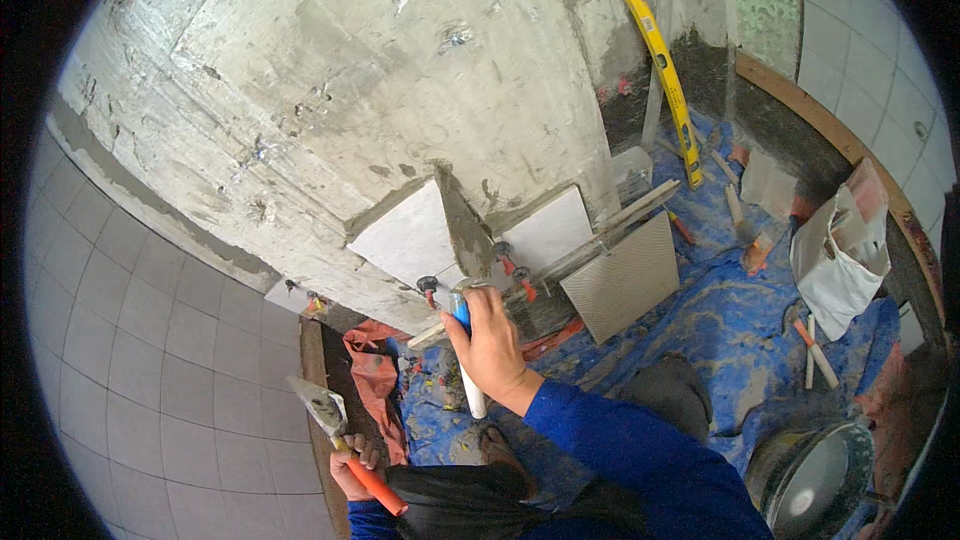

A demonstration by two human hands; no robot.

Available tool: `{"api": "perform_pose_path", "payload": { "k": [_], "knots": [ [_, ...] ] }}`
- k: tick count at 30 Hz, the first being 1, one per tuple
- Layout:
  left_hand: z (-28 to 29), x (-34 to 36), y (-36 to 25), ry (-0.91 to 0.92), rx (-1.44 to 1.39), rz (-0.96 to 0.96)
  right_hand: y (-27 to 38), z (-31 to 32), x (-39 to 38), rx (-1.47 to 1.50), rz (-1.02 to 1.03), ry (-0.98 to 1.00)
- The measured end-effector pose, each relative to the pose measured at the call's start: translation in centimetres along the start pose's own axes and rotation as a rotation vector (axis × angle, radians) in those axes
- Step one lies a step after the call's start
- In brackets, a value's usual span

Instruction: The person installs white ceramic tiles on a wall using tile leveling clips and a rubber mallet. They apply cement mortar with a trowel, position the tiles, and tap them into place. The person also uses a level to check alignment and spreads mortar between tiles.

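Note:
My right hand is closed around a tool with a blue and white handle; its upper end is close to the wall, and I cannot tell its kind. At the lower left, my left hand grips a trowel with an orange handle, grey mortar on its blade. A white tile is set low on the rough wall, just above my right hand. Another white tile sits to its right, with wet mortar between them. Black-and-red tile clips stick out at the tile edges.
A loose beige tile leans below a wooden strip. A yellow spirit level stands against the wall. Blue sheeting spattered with mortar covers the floor. At right are a white bag and a bucket.

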State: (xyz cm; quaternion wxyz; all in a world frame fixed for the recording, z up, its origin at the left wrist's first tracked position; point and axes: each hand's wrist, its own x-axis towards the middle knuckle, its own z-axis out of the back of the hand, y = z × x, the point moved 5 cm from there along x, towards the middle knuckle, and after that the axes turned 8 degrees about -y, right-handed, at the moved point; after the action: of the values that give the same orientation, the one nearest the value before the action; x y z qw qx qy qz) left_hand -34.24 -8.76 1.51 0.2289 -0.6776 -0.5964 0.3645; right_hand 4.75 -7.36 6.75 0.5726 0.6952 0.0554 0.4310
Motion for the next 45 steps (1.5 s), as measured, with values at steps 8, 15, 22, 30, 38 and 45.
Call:
{"api": "perform_pose_path", "payload": {
  "k": [8,15,22,30,38,45],
  "knots": [
    [-0.4,0.6,0.6,0.056,0.001,0.056,0.7,6.0,0.3,0.072,-0.002,0.001],
    [-0.5,0.4,0.5,0.045,0.033,0.001,0.7,11.3,2.7,0.134,-0.064,0.085],
    [-1.9,1.0,1.3,0.043,0.029,0.017,-0.4,12.3,6.6,0.08,-0.057,0.229],
    [-2.0,1.1,1.2,0.074,0.07,0.04,-0.9,12.6,8.9,0.014,-0.094,0.292],
    [-1.9,1.0,1.1,0.069,0.029,0.05,-1.6,13.4,11.8,-0.018,-0.141,0.494],
    [-2.1,1.3,1.3,0.107,0.02,0.071,-3.7,13.3,13.7,-0.023,-0.168,0.601]
  ]
}}
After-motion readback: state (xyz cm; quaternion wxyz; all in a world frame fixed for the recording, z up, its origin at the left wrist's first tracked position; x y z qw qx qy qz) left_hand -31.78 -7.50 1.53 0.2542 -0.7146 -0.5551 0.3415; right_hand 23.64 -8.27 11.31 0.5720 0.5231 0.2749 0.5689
